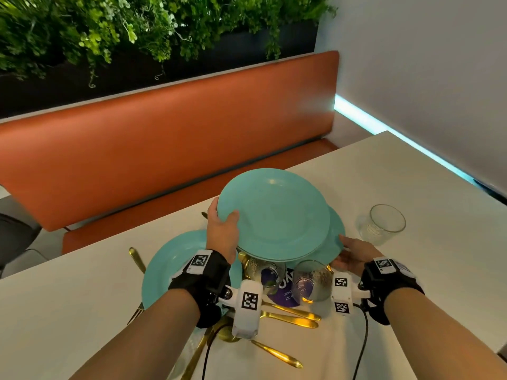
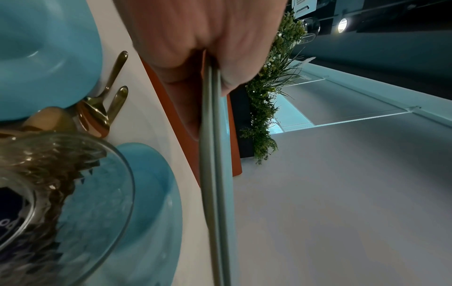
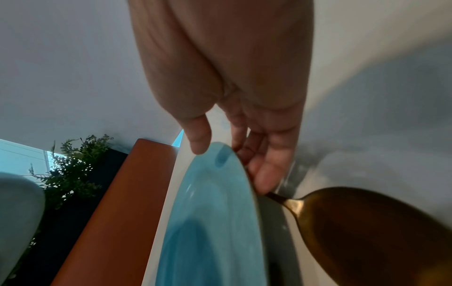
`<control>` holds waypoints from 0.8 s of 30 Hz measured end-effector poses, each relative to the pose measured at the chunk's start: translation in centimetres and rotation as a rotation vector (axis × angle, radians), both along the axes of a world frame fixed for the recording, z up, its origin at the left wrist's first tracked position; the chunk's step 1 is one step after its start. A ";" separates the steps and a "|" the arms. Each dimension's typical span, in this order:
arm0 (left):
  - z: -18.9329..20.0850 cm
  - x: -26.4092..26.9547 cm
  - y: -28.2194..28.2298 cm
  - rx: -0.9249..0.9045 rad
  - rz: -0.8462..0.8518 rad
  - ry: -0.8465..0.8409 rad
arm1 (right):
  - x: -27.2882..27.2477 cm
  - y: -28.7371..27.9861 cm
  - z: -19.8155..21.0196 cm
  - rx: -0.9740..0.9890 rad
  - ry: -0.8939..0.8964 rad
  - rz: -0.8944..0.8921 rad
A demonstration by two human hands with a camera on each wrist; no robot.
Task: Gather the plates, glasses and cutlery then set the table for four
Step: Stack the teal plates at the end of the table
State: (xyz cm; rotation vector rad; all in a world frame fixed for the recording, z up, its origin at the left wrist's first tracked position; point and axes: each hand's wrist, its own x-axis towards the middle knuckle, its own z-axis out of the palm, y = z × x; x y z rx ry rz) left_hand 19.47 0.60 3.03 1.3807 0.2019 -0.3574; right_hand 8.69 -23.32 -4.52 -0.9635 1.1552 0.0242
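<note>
My left hand [image 1: 223, 218] grips the left rim of two stacked teal plates [image 1: 274, 215] and holds them tilted above the table. In the left wrist view my left hand [image 2: 195, 48] has the thumb on one face and the fingers on the other, pinching both rims [image 2: 212, 174]. Under them a third teal plate [image 1: 336, 234] lies on the table. My right hand [image 1: 354, 255] reaches its right edge. In the right wrist view the fingers [image 3: 266, 170] lie under that plate [image 3: 215, 212] and the thumb hovers just over its rim. A fourth plate [image 1: 170, 264] lies at the left.
One glass [image 1: 384, 223] stands at the right and two glasses [image 1: 267, 272] [image 1: 312, 281] sit between my wrists over a purple card [image 1: 285, 294]. Gold cutlery [image 1: 290, 316] is scattered near the front. An orange bench [image 1: 164, 146] runs along the white table's [image 1: 411, 187] far side.
</note>
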 end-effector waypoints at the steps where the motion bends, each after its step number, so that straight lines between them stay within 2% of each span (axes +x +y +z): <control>1: -0.1 0.1 -0.1 -0.003 -0.005 0.009 | 0.1 0.1 0.4 -0.017 -0.008 0.001; 8: -0.8 0.2 -0.4 0.003 -0.064 0.047 | -0.5 0.2 3.5 -0.104 -0.119 0.019; 14: -0.4 -1.2 0.4 -0.014 -0.106 0.033 | -3.6 0.7 8.3 -0.212 -0.220 -0.157; 19: 0.4 -3.2 1.8 -0.048 -0.158 0.029 | -7.2 4.2 11.5 -0.234 -0.292 -0.282; 24: 1.0 -5.5 3.7 -0.039 -0.192 -0.024 | -10.0 9.6 12.7 -0.258 -0.321 -0.352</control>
